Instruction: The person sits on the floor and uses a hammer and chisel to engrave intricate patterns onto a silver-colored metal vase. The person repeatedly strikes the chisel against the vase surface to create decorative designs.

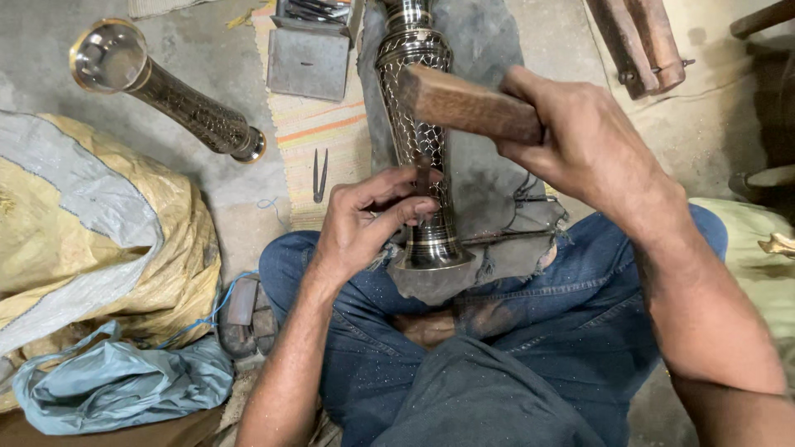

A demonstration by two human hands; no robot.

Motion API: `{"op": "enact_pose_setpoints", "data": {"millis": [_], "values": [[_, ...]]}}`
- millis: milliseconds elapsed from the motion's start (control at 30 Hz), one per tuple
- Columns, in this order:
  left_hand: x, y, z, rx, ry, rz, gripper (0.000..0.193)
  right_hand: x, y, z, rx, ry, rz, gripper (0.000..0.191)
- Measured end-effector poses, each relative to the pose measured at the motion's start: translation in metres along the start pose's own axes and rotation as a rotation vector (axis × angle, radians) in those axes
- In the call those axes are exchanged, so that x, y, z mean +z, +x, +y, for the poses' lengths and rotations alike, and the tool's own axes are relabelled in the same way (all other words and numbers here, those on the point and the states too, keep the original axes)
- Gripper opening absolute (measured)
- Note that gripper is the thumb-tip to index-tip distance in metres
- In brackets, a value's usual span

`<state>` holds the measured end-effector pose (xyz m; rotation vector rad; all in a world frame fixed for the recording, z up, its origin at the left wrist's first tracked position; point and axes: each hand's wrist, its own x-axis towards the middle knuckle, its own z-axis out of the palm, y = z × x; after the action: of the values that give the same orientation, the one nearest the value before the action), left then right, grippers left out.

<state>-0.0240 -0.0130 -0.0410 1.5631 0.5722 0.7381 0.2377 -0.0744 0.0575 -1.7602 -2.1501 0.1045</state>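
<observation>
The left hand (364,219) pinched a chisel (423,175) upright against the engraved vase (418,132); the right hand (580,136) gripped the wooden mallet (468,103) directly above it.

Nothing here bears a label, and there is no sign or screen anywhere on the floor. What counts as packaging sits at the left. A big woven sack (91,240), yellow with a grey-white band folded across it, slumps against the left edge of the concrete floor, bulging and creased. Just below it, touching its lower side, lies a crumpled pale blue plastic bag (116,385), near the bottom left corner. At the top, on the striped mat's far end, stands a flat grey metal box (308,62), square-sided, holding dark tools.
</observation>
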Motion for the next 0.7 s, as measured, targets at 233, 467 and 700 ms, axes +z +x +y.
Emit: {"op": "enact_pose_setpoints", "data": {"millis": [233,467,700], "values": [[-0.010,0.000,0.008,0.077,0.104,-0.119,0.023,0.012,-0.032,-0.003,0.030,-0.134,0.115,0.022],[-0.003,-0.002,-0.001,0.078,-0.085,0.285,0.026,0.044,-0.080,-0.049,-0.011,0.241,0.020,0.046],[0.002,0.005,0.016,-0.009,-0.075,0.216,0.036,0.089,-0.102,-0.033,0.317,0.330,-0.197,0.045]]}}
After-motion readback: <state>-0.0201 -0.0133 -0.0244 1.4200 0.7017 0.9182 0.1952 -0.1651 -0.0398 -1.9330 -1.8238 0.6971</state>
